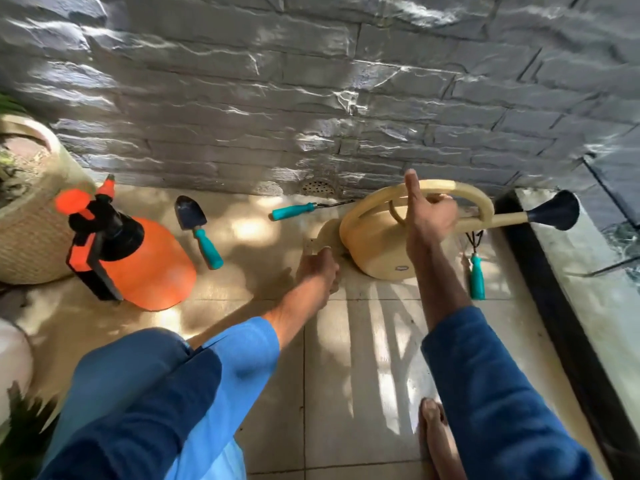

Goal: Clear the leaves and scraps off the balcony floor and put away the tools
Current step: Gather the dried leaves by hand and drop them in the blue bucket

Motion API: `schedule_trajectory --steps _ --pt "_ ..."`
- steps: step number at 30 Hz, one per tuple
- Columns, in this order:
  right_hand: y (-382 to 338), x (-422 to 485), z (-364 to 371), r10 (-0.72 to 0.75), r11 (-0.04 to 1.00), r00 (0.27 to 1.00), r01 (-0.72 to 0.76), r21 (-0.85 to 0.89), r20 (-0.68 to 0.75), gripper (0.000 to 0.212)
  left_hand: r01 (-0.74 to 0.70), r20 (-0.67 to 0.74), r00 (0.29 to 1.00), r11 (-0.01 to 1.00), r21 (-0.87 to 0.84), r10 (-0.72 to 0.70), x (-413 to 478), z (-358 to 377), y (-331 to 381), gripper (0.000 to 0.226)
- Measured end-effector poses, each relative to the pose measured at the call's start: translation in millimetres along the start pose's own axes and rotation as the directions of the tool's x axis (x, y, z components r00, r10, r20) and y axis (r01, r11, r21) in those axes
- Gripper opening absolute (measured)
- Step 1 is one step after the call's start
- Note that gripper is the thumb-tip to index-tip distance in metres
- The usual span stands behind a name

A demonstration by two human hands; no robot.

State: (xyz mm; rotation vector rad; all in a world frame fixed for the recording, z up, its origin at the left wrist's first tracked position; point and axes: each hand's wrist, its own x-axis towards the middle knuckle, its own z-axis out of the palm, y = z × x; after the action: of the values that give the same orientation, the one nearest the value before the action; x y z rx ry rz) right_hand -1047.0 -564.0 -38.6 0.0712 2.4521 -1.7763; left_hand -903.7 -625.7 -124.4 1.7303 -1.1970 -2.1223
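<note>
Crouched on the pale tiled floor [346, 358], facing a grey stone wall [311, 98]. Holding the cream can [377, 247] by its arched handle with the right hand [431, 216], curled tight round the hoop with thumb stuck up. Standing upright at the foot of the wall, with spout and dark rose pointing right. Pinching a small pale piece [310, 244] with the left hand [318, 268], just left of the can; cannot tell what it is, nor whether it touches the can. Just right of the can, lying flat: a teal-handled fork [477, 277], prongs towards the wall. Behind the can to its left, along the wall: a second teal-handled tool [294, 210], head too thin to make out. Further left of the can: a trowel [198, 230], then an orange sprayer [152, 268], then a woven pot [31, 230] farthest off.
</note>
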Motion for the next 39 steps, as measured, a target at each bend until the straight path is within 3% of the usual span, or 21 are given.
schedule_trajectory --steps 3,8,13,18,21,24,29,39 --pt "-9 5 11 0.070 0.995 0.995 -0.065 0.075 -0.067 0.058 -0.043 0.112 0.993 0.998 -0.034 0.047 0 0 -7 0.038" --pt "-8 6 -7 0.118 0.979 0.991 -0.106 0.174 -0.062 0.026 -0.040 0.060 0.997 0.999 -0.002 0.040 -2 5 -3 0.040" --pt "9 -1 -69 -0.018 0.997 1.000 0.018 0.079 0.006 0.012 -0.092 0.012 0.996 0.995 0.038 0.092 2 5 -4 0.044" --pt "16 -8 -127 -0.118 0.983 0.971 0.144 -0.116 0.208 0.021 -0.047 0.027 0.999 0.998 0.030 0.046 8 14 -4 0.041" --pt "22 0 -151 -0.176 0.950 0.970 0.212 -0.230 0.171 0.031 -0.057 0.075 0.996 0.998 0.008 0.056 12 18 -10 0.040" --pt "27 8 -170 -0.168 0.930 0.975 0.206 -0.304 0.145 0.025 -0.078 0.139 0.987 0.996 -0.032 0.081 12 22 -14 0.039" --pt "27 11 -179 -0.133 0.940 0.979 0.174 -0.294 0.156 0.027 -0.042 0.100 0.994 0.999 0.004 0.041 5 32 -9 0.032" --pt "37 2 -168 -0.203 0.940 0.975 0.219 -0.263 0.087 0.028 -0.031 0.117 0.993 1.000 -0.001 0.030 2 32 -10 0.033"
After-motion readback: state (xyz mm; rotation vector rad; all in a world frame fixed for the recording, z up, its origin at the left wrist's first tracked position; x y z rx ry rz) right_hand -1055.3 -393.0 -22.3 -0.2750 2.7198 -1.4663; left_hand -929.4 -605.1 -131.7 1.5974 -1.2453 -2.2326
